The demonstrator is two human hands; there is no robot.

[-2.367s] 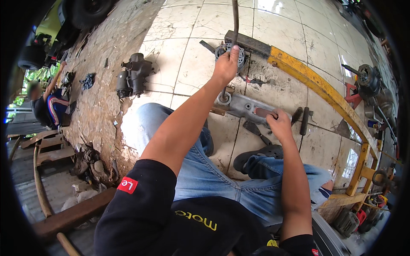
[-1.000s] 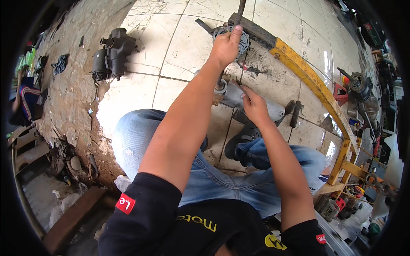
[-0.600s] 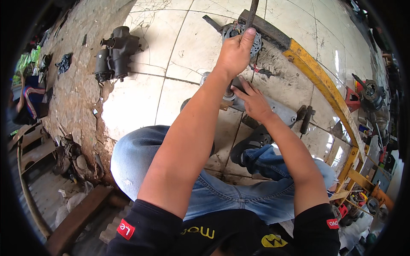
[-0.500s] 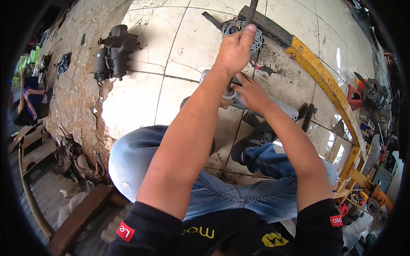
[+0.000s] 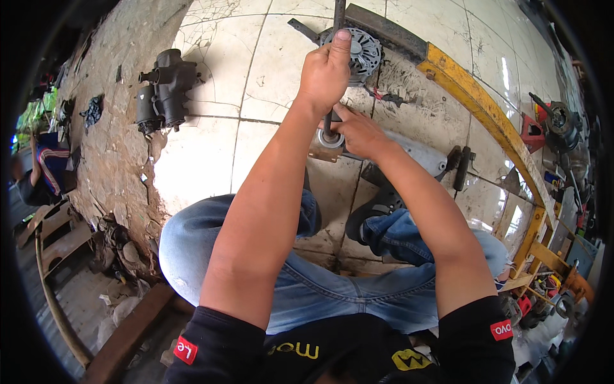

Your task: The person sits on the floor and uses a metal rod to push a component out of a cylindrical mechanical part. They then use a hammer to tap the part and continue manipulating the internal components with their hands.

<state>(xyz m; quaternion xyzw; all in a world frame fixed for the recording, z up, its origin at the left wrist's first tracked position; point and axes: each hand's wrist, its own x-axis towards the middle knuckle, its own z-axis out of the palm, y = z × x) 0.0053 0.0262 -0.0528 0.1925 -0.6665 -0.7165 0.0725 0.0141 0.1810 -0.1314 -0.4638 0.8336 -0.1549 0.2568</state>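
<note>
My left hand is wrapped round a long dark metal rod, thumb uppermost; the rod stands nearly upright. Its lower part passes down into a round metal ring on a grey metal arm lying near my feet. Close to the ring, my right hand is closed about the rod's lower part, its fingertips partly hidden behind it. Just beyond my left hand sits a round, slotted grey part like an alternator. A brownish metal piece shows beside the ring.
Cracked tiles cover the floor. A black cast housing stands to the left. On the right a yellow metal frame curves past. A short dark bar lies beside the grey arm. Another person is at the far left.
My left hand has shifted left with the rod, uncovering more of the slotted round part. The right hand has also moved slightly left, and the ring shows more plainly.
</note>
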